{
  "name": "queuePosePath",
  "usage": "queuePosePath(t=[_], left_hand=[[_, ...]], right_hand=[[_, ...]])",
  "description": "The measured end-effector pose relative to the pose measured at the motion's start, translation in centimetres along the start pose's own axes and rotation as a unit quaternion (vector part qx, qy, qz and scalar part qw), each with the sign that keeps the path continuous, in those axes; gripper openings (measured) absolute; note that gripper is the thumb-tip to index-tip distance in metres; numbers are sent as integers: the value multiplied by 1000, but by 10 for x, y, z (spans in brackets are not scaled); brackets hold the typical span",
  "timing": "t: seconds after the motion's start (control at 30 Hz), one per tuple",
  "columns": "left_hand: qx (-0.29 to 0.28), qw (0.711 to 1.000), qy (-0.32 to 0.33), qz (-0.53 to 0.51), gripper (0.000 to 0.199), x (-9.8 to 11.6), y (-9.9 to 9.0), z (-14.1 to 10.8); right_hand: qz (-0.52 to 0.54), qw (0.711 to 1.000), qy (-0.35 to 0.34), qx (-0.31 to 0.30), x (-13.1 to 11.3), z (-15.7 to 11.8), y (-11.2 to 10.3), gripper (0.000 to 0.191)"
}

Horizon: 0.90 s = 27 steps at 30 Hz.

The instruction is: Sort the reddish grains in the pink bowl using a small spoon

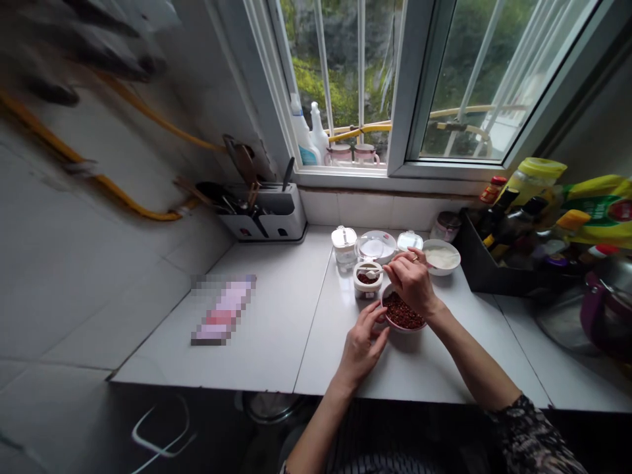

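Note:
My right hand (411,280) pinches a small white spoon (371,272), whose bowl end is over the mouth of a small clear jar (367,289) with its lid up. Dark red bits lie in that jar. Below my right hand is a pink-rimmed bowl (405,315) full of dark red-brown grains that look like Sichuan peppercorns. My left hand (364,342) holds this bowl at its left side, fingers and thumb against the rim. Part of the bowl is hidden by my right hand and wrist.
Behind stand a lidded jar (344,245), a plate (377,245), another white-lidded jar (409,241) and a bowl of white powder (441,257). A utensil holder (269,214) is at the back left. A dark bin of bottles (486,270) and a pot (609,306) stand right.

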<state>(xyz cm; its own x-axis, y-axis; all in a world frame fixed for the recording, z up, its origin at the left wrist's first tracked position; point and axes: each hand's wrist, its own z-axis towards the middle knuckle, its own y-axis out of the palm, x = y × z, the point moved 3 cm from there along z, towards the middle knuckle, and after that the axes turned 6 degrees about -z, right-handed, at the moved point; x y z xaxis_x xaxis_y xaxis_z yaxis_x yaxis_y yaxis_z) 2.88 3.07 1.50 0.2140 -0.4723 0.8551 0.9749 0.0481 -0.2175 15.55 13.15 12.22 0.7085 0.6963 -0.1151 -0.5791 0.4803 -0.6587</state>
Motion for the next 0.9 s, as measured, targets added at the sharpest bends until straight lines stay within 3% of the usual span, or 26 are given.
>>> queuePosePath(t=[0.2,0.37,0.67,0.9], left_hand=[[-1,1000,9,12,38,3,-1,0],[2,1000,17,11,37,3,-2,0],[2,1000,5,9,36,1,-3,1],[2,1000,2,14,36,0,-3,0]], right_hand=[[3,990,97,101,37,-25,-34,32],[32,989,139,31,67,-54,-34,36],[59,996,61,-34,40,-57,-4,36],[74,992,97,-28,43,-63,-7,35]])
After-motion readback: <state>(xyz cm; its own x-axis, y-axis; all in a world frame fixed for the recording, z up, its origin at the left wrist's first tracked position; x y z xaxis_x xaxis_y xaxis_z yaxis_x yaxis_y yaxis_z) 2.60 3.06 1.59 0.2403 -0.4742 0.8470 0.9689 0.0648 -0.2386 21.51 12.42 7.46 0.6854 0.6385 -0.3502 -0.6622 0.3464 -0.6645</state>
